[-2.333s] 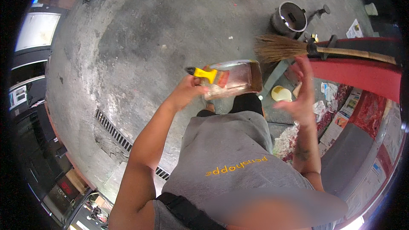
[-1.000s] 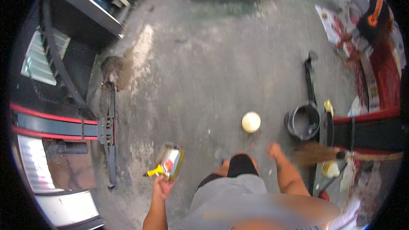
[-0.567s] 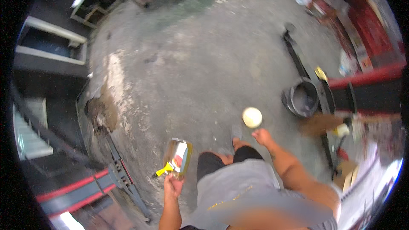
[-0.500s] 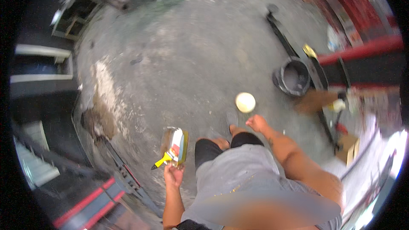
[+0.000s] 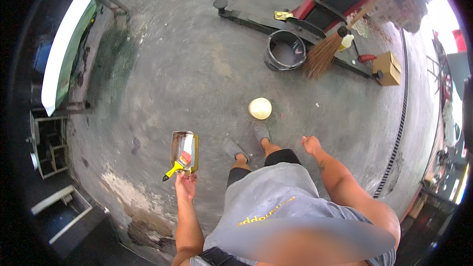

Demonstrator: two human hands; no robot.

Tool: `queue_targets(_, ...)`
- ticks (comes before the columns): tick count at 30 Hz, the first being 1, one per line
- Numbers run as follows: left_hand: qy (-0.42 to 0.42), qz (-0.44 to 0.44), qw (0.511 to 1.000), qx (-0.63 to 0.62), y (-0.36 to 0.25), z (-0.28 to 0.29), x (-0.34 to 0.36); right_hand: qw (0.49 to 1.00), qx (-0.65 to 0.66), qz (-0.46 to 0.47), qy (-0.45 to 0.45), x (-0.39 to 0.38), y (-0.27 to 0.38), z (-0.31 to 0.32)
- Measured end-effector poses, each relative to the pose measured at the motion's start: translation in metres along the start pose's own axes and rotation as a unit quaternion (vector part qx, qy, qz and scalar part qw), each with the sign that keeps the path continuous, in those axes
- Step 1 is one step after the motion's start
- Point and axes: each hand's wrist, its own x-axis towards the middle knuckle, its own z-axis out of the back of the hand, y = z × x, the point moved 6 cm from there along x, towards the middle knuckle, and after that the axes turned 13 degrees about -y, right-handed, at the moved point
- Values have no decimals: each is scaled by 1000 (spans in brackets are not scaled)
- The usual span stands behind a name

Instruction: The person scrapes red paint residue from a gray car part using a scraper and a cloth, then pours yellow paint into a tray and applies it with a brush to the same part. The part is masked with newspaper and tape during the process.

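1. The left hand (image 5: 186, 182) grips the near end of a shallow tray (image 5: 176, 143), well apart from the black bucket (image 5: 272, 60), left of it and nearer the wearer.
2. A paintbrush (image 5: 174, 168) lies slantwise over the tray, its handle jutting past the left rim; whether a finger pins it is too small to tell.
3. The right hand (image 5: 310, 144), nearer the wearer than the bucket, has its fingers curled in, nothing showing in them.
4. Held by one end, the tray could tip if the wrist turns, and the overhanging brush might slide off.
5. A grey shoe (image 5: 260, 132) is just beside a round cream container (image 5: 260, 109), on the bucket's near side; a careless step could knock it.
6. The tray is rectangular and glossy, brownish inside; the brush has a yellow handle and reddish head. Right of the bucket, the broom (image 5: 320, 58) is coarse brown straw. The floor (image 5: 212, 88) looks like rough, blotched concrete.
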Motion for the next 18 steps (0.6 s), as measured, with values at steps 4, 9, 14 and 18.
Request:
queue_targets(4,-13,27,999,40,-34,-28,8,979,-65,184,-64,-36,21,-24)
queue_targets(9,68,34,991,110,-51,-91,26,974,221,-2,-43,-54,52,-4)
queue_targets(14,77,20,984,160,-56,-138,26,955,287,-59,-45,-66,77,19)
queue_targets(18,44,60,981,180,-43,-163,35,958,263,-110,5,-58,75,-4)
